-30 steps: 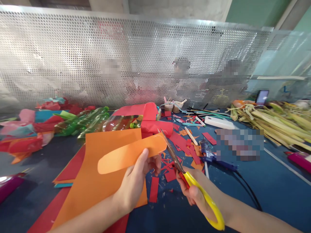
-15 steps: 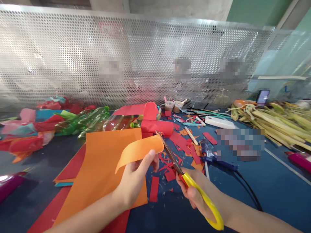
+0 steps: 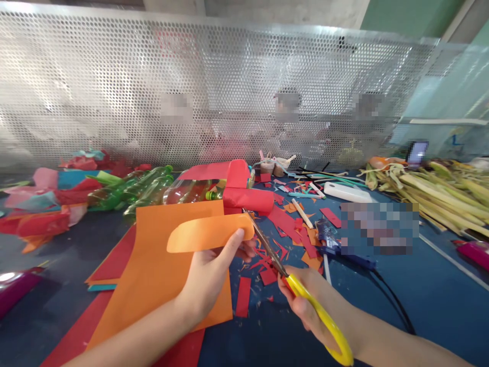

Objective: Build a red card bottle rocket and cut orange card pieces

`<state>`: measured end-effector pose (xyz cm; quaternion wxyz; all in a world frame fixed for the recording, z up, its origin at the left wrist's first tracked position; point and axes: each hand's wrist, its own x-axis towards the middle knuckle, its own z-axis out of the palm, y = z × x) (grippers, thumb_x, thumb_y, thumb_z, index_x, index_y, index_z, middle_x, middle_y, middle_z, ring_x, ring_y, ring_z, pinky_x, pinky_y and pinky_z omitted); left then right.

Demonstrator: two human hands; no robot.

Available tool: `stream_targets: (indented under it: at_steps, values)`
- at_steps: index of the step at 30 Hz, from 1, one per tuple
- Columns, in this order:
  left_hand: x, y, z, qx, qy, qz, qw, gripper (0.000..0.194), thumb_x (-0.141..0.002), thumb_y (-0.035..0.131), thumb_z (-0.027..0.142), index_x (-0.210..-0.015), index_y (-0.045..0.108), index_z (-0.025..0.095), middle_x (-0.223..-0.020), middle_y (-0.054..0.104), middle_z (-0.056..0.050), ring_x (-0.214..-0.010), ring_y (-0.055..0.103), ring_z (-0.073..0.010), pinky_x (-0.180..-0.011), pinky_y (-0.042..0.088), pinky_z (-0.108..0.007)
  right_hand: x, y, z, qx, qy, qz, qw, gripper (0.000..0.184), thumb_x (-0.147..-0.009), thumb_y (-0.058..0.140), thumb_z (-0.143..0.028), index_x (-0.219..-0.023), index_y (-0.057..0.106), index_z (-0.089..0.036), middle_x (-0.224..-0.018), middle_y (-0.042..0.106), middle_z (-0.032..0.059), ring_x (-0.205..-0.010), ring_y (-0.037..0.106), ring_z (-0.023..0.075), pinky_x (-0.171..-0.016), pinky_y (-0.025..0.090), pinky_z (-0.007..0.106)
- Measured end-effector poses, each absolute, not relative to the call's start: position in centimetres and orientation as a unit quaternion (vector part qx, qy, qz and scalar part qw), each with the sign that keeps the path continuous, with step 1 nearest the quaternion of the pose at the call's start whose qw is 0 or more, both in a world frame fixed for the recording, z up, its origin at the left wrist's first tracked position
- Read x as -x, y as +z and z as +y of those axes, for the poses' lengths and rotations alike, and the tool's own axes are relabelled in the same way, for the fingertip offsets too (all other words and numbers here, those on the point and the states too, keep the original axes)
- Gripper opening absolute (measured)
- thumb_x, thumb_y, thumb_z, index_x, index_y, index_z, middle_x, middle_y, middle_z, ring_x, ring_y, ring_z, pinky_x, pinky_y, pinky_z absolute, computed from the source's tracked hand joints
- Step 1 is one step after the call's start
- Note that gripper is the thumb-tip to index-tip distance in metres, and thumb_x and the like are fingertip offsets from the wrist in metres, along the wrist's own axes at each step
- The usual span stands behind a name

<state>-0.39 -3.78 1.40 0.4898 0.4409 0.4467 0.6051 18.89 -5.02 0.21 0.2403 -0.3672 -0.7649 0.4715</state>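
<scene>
Between thumb and fingers, my left hand (image 3: 212,272) pinches a long orange paper strip (image 3: 202,234) with rounded ends. My right hand (image 3: 305,295) is wrapped round yellow-handled scissors (image 3: 324,318). Their blades look nearly closed and point up and left, right by the strip's right end; whether they touch it I cannot tell. Below my left hand lies a large orange paper sheet (image 3: 164,280), on top of red sheets (image 3: 91,323). Just beyond the blades are rolled and bent red paper pieces (image 3: 248,200).
Red and orange scraps (image 3: 292,227) litter the blue table. Green plastic bottles (image 3: 148,191) lie behind the orange sheet. At right are a blue glue gun (image 3: 330,239) with a cord, a white box-like object (image 3: 349,192) and dried husks (image 3: 435,191). A perforated metal screen (image 3: 237,76) stands behind.
The orange strip has turned in my left hand, its free left end rising and swinging left so that it lies flatter. The scissors have stayed almost in place.
</scene>
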Motion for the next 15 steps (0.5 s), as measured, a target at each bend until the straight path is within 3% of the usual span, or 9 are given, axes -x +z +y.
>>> stream_targets:
  at_steps: [15]
  values:
    - [0.70,2.05,-3.36,-0.427,0.606,0.448,0.500,0.022,-0.077,0.067,0.035,-0.071,0.068,0.014,-0.064,0.073,-0.006,-0.057,0.066,-0.0179,-0.059,0.052,-0.028,-18.84,-0.13,-4.84,0.386,0.460,-0.761,0.245,0.067,-0.072,0.026,-0.087,-0.065,0.034,-0.021,-0.056,0.031,-0.0051,-0.049,0.028,0.0076,-0.041,0.023,0.021]
